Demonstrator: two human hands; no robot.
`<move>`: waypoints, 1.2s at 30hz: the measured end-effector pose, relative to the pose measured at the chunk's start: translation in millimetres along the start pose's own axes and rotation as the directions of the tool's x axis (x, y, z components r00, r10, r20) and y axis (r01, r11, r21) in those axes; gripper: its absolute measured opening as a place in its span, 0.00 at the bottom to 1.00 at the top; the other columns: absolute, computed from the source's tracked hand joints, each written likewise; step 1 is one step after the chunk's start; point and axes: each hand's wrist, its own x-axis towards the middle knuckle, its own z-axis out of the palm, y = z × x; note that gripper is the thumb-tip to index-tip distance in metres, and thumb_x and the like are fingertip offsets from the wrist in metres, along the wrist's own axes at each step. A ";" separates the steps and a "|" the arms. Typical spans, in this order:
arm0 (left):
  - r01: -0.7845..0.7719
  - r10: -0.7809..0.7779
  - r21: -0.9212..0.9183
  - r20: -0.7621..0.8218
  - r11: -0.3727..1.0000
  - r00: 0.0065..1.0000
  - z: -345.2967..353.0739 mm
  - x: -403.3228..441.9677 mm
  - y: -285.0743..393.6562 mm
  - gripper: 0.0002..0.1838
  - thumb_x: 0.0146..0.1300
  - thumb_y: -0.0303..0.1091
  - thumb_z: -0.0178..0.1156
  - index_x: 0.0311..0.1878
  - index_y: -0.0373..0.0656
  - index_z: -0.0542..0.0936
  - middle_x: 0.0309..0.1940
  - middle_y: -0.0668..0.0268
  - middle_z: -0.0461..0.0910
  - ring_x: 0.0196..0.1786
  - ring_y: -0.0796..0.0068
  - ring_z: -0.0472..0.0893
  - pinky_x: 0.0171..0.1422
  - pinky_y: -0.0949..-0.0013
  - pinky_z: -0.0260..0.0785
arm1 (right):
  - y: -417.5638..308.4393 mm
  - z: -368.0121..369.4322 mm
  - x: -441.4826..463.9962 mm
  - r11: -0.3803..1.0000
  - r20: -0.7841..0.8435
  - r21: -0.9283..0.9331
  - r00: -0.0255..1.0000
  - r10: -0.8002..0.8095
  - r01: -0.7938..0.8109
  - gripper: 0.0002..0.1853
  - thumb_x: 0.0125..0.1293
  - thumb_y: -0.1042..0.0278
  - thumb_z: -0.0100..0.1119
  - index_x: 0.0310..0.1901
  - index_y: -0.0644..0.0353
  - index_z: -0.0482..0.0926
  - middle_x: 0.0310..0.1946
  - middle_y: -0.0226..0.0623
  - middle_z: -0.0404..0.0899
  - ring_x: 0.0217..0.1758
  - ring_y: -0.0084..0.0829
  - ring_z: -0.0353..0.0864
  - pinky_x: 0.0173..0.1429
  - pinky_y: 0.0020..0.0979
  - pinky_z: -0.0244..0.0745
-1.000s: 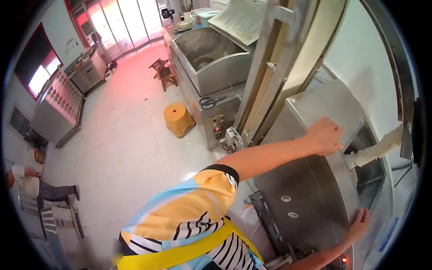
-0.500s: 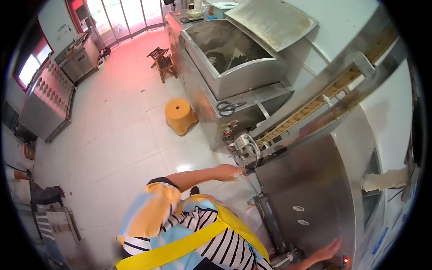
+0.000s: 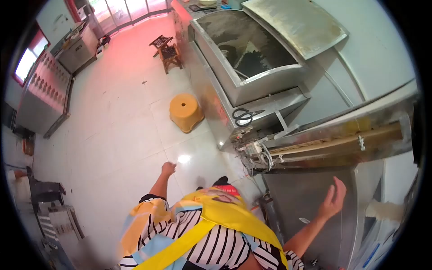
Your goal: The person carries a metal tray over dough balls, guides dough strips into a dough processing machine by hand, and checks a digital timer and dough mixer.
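My left hand (image 3: 168, 168) hangs over the tiled floor with its fingers curled in, and nothing shows in it. Over the dark steel panel (image 3: 288, 189) on the right, my right hand (image 3: 334, 198) is raised, thumb and fingers apart and holding nothing. Above that hand runs a long metal rail (image 3: 333, 148) with a brown inner strip. A small white box with loose wiring (image 3: 252, 149) sits at the rail's near end. Black-handled scissors (image 3: 243, 117) lie on the steel ledge beyond it.
A steel tank (image 3: 265, 81) with a dark, wet-looking inside stands ahead, its lid (image 3: 297, 24) leaning behind. An orange stool (image 3: 185, 112) and a small wooden chair (image 3: 168, 53) stand on the floor. Steel cabinets (image 3: 81, 49) line the far left.
My left hand has drawn back leftward from the wired box. My right hand has risen from beside the red light. The rail now lies at a flatter angle, and the view has shifted.
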 end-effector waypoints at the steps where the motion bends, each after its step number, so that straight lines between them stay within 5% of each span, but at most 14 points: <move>1: -0.070 0.066 -0.100 -0.044 0.993 0.997 10.7 -9.9 21.9 0.17 0.56 0.43 0.60 0.27 0.35 0.80 0.20 0.56 0.80 0.24 0.67 0.82 0.33 0.64 0.74 | -7.9 18.8 12.8 0.997 0.044 0.054 0.998 -0.049 0.046 0.11 0.61 0.77 0.53 0.45 0.67 0.79 0.43 0.43 0.79 0.48 0.41 0.77 0.55 0.36 0.69; 4: -0.156 0.161 -0.179 0.018 0.971 0.987 10.8 -13.9 71.7 0.18 0.58 0.40 0.61 0.43 0.32 0.78 0.27 0.56 0.82 0.27 0.68 0.83 0.33 0.67 0.74 | -30.0 88.8 41.1 0.949 0.138 0.298 0.979 -0.147 0.101 0.11 0.57 0.79 0.56 0.43 0.67 0.80 0.41 0.42 0.80 0.48 0.42 0.77 0.55 0.37 0.69; 7: -0.250 0.237 -0.202 -0.087 0.947 0.968 -11.9 25.6 77.2 0.19 0.59 0.39 0.61 0.45 0.32 0.77 0.28 0.56 0.82 0.27 0.68 0.83 0.32 0.68 0.74 | -48.7 155.1 66.5 0.876 0.228 0.473 0.946 -0.231 0.100 0.12 0.54 0.80 0.60 0.41 0.67 0.80 0.40 0.43 0.80 0.47 0.42 0.77 0.54 0.37 0.70; 14: 0.096 -0.111 -0.155 -0.094 0.983 0.989 -65.5 74.6 90.4 0.16 0.56 0.39 0.62 0.37 0.32 0.79 0.23 0.59 0.81 0.25 0.70 0.82 0.31 0.70 0.75 | -62.9 254.9 109.1 0.802 0.294 0.590 0.900 -0.322 0.094 0.12 0.53 0.79 0.62 0.40 0.66 0.79 0.38 0.44 0.79 0.44 0.44 0.77 0.50 0.38 0.71; 17: -0.124 0.107 -0.087 -0.175 0.989 0.979 -89.6 138.0 131.8 0.14 0.59 0.40 0.58 0.35 0.36 0.80 0.21 0.58 0.80 0.26 0.68 0.82 0.35 0.66 0.74 | -65.2 285.0 122.4 0.836 0.319 0.545 0.908 -0.272 0.059 0.12 0.52 0.78 0.62 0.40 0.65 0.79 0.38 0.43 0.80 0.45 0.45 0.77 0.48 0.38 0.72; 22: -0.676 0.585 -0.096 -0.421 0.731 0.693 -186.9 238.8 371.8 0.12 0.65 0.32 0.52 0.47 0.35 0.76 0.30 0.62 0.81 0.31 0.77 0.78 0.37 0.73 0.70 | -101.9 345.5 152.0 0.878 0.380 0.479 0.903 -0.202 -0.005 0.14 0.51 0.76 0.63 0.42 0.63 0.78 0.39 0.42 0.79 0.46 0.45 0.77 0.49 0.39 0.72; 27: -0.942 0.846 0.147 -0.498 0.301 0.192 -237.4 290.3 586.0 0.15 0.64 0.33 0.58 0.52 0.37 0.76 0.38 0.58 0.81 0.41 0.72 0.81 0.47 0.70 0.71 | -154.6 419.8 186.0 0.905 0.411 0.426 0.887 -0.209 0.016 0.23 0.51 0.73 0.66 0.51 0.63 0.74 0.49 0.43 0.75 0.52 0.47 0.74 0.54 0.42 0.71; 32: -0.940 0.964 0.284 -0.236 0.188 0.121 -248.3 333.5 677.6 0.13 0.63 0.34 0.58 0.50 0.41 0.78 0.40 0.59 0.82 0.42 0.67 0.82 0.47 0.69 0.72 | -167.5 480.6 186.2 0.992 0.566 0.055 0.822 0.065 -0.117 0.34 0.50 0.64 0.68 0.59 0.64 0.67 0.52 0.45 0.74 0.52 0.48 0.74 0.54 0.41 0.71; 36: -0.939 0.976 0.270 -0.101 0.215 0.194 -251.8 375.2 687.7 0.13 0.64 0.40 0.57 0.45 0.43 0.80 0.34 0.58 0.82 0.36 0.62 0.82 0.41 0.66 0.72 | -170.2 497.4 178.1 0.964 0.592 -0.116 0.762 0.262 -0.240 0.37 0.49 0.56 0.69 0.59 0.64 0.67 0.49 0.43 0.76 0.47 0.44 0.76 0.48 0.38 0.73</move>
